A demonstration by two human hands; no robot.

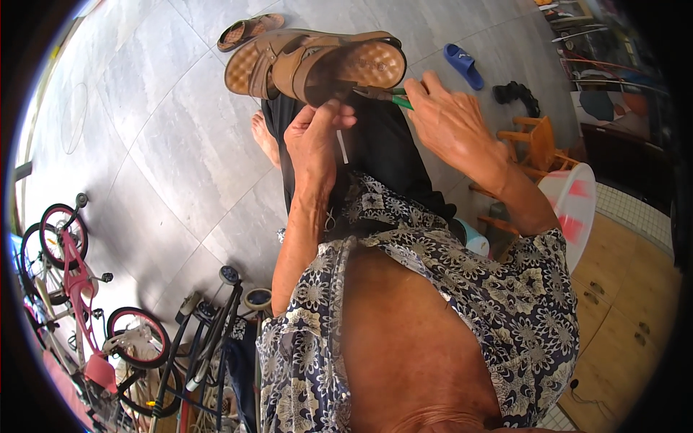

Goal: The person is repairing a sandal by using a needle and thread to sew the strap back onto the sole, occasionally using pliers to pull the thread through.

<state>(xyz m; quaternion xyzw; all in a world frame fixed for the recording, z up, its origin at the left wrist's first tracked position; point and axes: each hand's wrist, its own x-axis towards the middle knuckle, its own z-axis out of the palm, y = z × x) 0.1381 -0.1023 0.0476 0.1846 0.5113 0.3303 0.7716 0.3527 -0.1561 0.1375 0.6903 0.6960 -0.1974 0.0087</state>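
A brown leather sandal (292, 68) with wide straps and a bumpy tan insole lies sideways above my black-trousered knees. My left hand (316, 137) is closed, with thumb and forefinger pinched at the near edge of its strap. In my right hand (451, 126) are green-handled pliers (401, 102). Their metal jaws point left, beside the sandal's insole and close to my left fingertips. What exactly lies between the jaws is too small to make out. A second brown sandal (249, 30) sits on the floor just beyond.
A blue slipper (463, 66) and dark footwear (517, 97) are on the grey tiled floor (180, 144) at the right. Nearer stand a small wooden chair (538, 144) and a white-and-red round container (570, 206). A pink bicycle (78, 281) and a folded metal frame (209, 339) crowd the lower left.
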